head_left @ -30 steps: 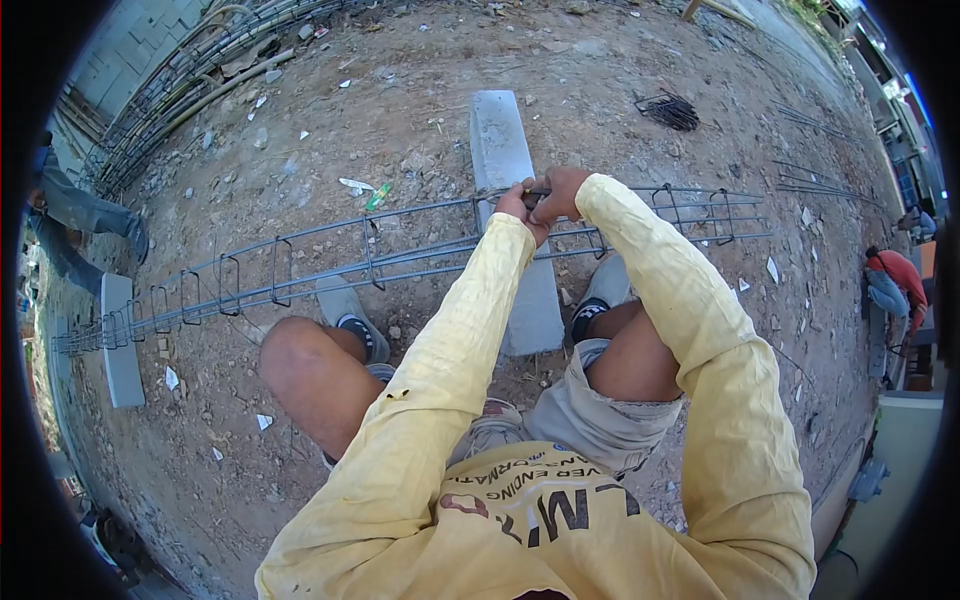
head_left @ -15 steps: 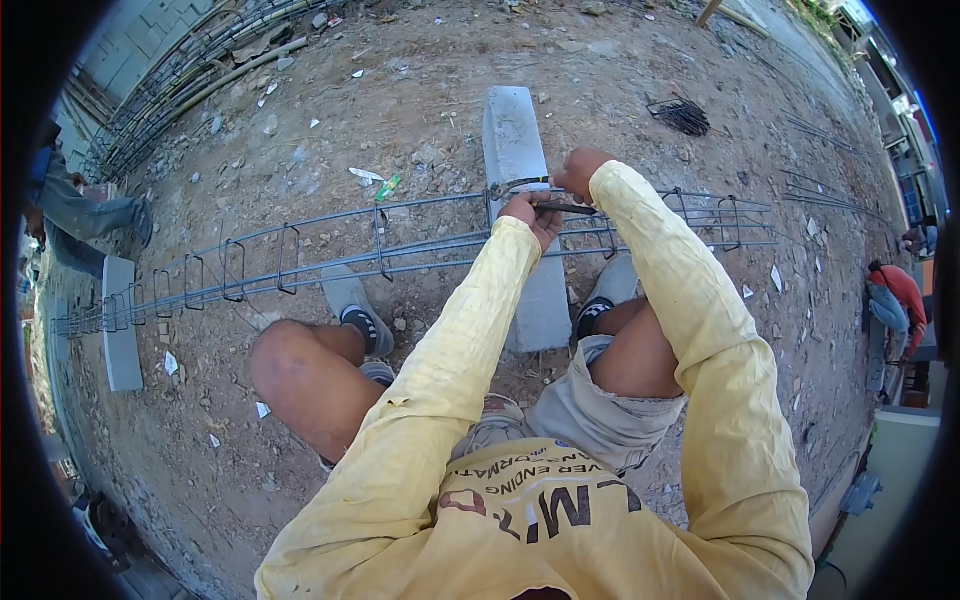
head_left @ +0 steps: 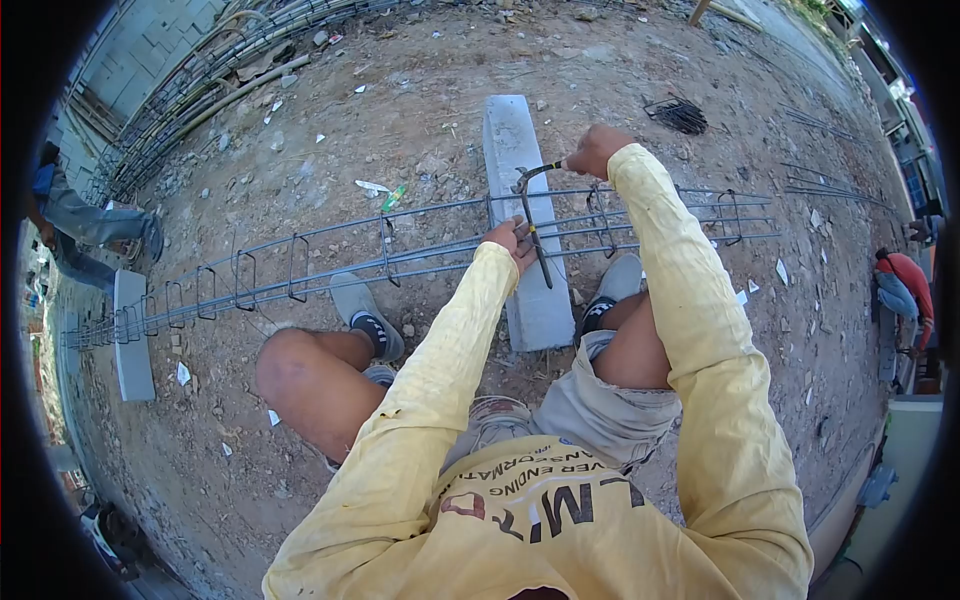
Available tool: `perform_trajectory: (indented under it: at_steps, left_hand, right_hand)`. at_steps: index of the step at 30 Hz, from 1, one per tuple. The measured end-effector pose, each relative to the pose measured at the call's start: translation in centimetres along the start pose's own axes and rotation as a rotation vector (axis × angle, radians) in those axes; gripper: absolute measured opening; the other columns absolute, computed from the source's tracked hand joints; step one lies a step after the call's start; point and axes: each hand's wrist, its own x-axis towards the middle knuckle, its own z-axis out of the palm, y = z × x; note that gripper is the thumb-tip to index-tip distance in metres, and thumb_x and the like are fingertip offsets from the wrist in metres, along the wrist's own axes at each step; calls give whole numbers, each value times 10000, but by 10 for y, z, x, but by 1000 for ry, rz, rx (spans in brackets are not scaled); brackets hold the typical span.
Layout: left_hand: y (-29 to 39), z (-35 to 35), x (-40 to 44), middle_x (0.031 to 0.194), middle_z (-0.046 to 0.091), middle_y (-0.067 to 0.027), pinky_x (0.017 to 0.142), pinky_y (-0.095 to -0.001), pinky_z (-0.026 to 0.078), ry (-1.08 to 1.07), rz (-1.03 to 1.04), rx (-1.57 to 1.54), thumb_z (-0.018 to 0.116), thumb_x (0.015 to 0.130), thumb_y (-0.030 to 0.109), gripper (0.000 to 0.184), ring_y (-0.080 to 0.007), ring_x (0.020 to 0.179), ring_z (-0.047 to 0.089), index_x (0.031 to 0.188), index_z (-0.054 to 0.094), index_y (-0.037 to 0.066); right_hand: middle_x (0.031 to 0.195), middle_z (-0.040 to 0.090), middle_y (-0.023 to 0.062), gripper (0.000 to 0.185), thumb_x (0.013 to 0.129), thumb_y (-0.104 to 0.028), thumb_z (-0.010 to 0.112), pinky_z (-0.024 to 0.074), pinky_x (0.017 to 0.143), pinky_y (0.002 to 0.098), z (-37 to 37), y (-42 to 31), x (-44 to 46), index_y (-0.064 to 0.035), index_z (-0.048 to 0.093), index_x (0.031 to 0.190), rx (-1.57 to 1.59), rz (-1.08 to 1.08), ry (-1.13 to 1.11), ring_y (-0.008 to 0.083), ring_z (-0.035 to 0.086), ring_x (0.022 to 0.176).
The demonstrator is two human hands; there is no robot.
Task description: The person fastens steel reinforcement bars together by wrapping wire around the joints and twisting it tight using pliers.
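Observation:
A pair of pincers with dark, yellow-banded handles is spread wide above the rebar cage. My right hand is closed around the end of one handle, up and to the right. Its jaws lie over the concrete block, near the cage's far bar. The fingers of my left hand are curled against the other handle, which points down toward me. Under both hands, a long concrete block supports the cage. What else the left fingers pinch is hidden.
A second concrete block carries the cage's left end. A bundle of dark wire lies on the dirt beyond. Rebar and poles are piled at upper left. One person is at left, another in red at right.
My right hand has moved up and right, swinging one handle away. The pincers have gone from nearly closed to wide apart. My left hand has shifted slightly down and left.

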Motion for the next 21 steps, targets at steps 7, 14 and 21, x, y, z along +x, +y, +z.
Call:
perform_trajectory:
  at_steps: [7,14,21]
  left_hand:
    - [13,13,-6,657,428,44,492,-280,409,-64,263,-397,417,1017,274,219,-90,531,438,1135,545,141]
    - [16,49,3,648,387,36,457,-270,352,-20,140,44,412,1016,298,327,-93,486,365,1269,519,121]
    - [0,22,6,584,383,32,403,-267,316,-30,70,-95,404,1014,286,278,-104,461,364,1101,575,85]
  right_hand:
    - [769,674,209,472,825,-443,683,497,720,404,-22,19,-46,22,714,905,355,2,349,311,660,738]
    - [650,592,40,403,906,-390,646,476,578,305,-31,15,-74,13,654,896,978,-123,745,135,561,591]
    - [754,577,2,280,991,-327,542,462,603,232,-39,1,-91,-48,530,1007,1454,-688,1114,78,537,645]
